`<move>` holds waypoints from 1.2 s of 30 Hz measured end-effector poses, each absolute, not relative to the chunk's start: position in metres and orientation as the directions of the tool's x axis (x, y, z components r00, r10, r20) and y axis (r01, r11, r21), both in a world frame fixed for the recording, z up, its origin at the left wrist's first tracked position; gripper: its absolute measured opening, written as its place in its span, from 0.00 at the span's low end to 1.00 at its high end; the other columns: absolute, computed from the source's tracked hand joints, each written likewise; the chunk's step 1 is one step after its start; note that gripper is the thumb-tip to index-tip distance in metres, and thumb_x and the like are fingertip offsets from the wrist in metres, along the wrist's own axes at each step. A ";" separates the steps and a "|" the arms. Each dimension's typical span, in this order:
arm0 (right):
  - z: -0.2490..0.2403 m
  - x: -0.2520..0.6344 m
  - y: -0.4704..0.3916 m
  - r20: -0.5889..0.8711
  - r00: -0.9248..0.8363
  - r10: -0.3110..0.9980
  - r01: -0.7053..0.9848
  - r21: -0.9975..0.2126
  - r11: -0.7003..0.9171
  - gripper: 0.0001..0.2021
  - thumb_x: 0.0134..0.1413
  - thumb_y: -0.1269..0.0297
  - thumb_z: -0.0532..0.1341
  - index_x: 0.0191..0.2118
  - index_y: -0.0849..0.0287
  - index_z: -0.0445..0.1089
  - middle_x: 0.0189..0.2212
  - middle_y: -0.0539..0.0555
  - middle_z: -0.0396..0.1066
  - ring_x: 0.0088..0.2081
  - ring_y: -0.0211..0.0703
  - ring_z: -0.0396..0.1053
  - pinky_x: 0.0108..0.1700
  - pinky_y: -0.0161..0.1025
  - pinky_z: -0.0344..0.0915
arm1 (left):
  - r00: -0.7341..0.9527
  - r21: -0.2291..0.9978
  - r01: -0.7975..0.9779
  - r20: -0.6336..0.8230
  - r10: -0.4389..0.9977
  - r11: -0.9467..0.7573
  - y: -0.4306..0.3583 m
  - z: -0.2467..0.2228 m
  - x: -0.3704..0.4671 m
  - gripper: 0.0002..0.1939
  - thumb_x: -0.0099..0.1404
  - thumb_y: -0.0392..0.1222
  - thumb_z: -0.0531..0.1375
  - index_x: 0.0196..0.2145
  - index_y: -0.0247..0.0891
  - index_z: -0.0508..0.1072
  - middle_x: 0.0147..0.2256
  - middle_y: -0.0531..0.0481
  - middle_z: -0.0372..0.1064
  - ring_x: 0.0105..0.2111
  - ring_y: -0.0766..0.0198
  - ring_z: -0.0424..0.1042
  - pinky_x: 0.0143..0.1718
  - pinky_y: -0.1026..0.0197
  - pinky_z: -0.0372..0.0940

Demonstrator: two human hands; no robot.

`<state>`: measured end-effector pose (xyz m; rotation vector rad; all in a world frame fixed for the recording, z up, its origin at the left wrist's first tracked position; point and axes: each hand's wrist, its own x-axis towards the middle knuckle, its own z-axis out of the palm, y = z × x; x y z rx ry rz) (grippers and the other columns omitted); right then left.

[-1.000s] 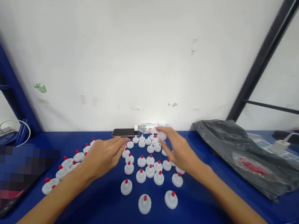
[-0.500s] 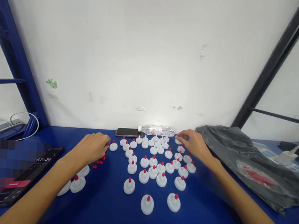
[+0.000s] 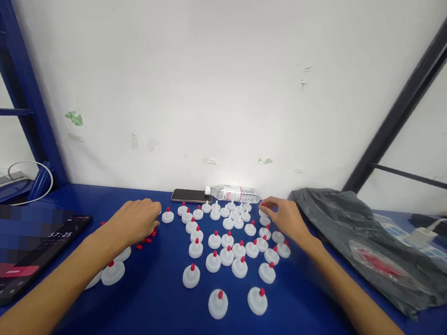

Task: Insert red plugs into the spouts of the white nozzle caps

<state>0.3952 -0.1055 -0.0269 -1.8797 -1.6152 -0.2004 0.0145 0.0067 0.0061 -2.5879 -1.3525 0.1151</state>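
Farther right than a second ago, my right hand (image 3: 284, 217) pinches a red-tipped white cap (image 3: 262, 212) behind other caps (image 3: 213, 262); my left hand (image 3: 137, 220) curls beside loose red tips (image 3: 147, 240), grip unclear. The phone (image 3: 33, 260) reads 57:25.

- Wall (image 3: 222, 89): behind the bench (image 3: 148, 312), along its back edge.
- Bottle (image 3: 240, 194): on its side at the back edge, parallel to it.
- Smaller phone (image 3: 189, 196): at the back edge, just left of the bottle.
- Bare-nozzle lids (image 3: 228, 223): clustered before the bottle.
- Capped lids (image 3: 218, 303): spread left, right and in front of that cluster, three nearest the front edge.
- Left hand (image 3: 136, 221): over the bench's left part, beside loose tip caps (image 3: 147, 240); more capped lids lie by its forearm.
- Larger phone (image 3: 27, 267): toward the front left corner.
- Right hand (image 3: 285, 214): near the back edge, right of the bottle, fingertips at a lid.
- Plastic bag (image 3: 332, 224): right of that hand, a packet (image 3: 381, 262) on it.
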 end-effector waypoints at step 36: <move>-0.024 0.372 -0.113 0.349 -0.165 0.922 0.920 -0.282 0.272 0.19 0.72 0.52 0.49 0.47 0.51 0.77 0.47 0.53 0.78 0.58 0.54 0.69 0.61 0.53 0.63 | 0.769 -0.069 0.587 0.359 0.529 -0.806 -0.013 0.001 0.036 0.13 0.75 0.42 0.49 0.43 0.42 0.73 0.43 0.49 0.77 0.36 0.60 0.76 0.32 0.59 0.59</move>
